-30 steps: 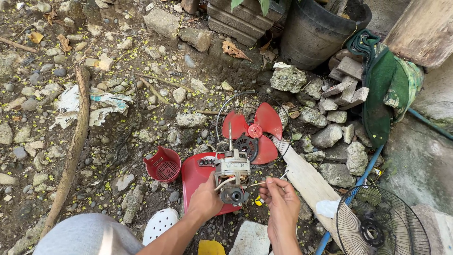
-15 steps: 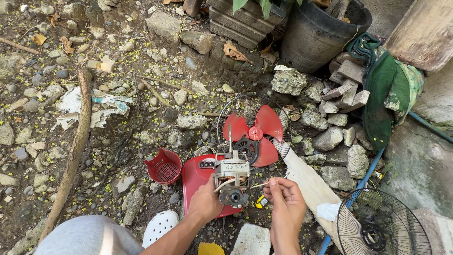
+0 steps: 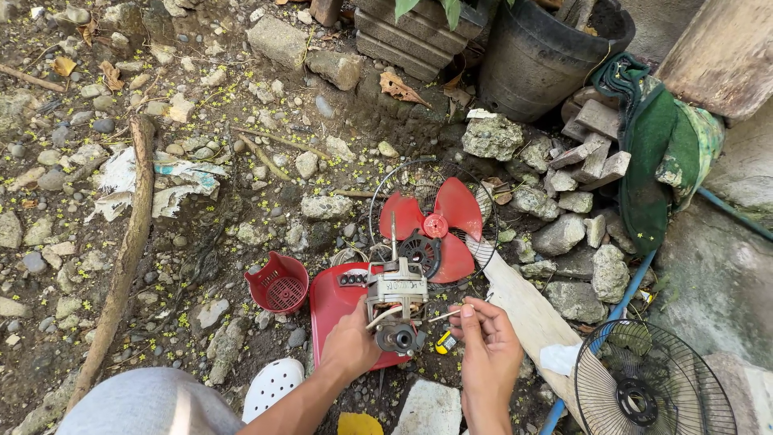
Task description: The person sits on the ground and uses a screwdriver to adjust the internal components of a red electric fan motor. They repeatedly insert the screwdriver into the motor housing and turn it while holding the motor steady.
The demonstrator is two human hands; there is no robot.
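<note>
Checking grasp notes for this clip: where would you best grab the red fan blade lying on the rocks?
Probably the fan blade by its round centre hub, from above: it lies flat, hub up, on a wire guard, and the thin curved blades give poorer purchase.

**Setting: outdoor yard, daylight**

Ground (image 3: 241,201) is bare dirt strewn with stones and tiny yellow petals. Long stick (image 3: 121,266) lies left. Black plant pot (image 3: 547,56) and concrete blocks (image 3: 419,32) far. Rubble pile (image 3: 555,209) right. Green cloth (image 3: 656,153) far right. Wire fan guard (image 3: 652,387) near right.
</note>
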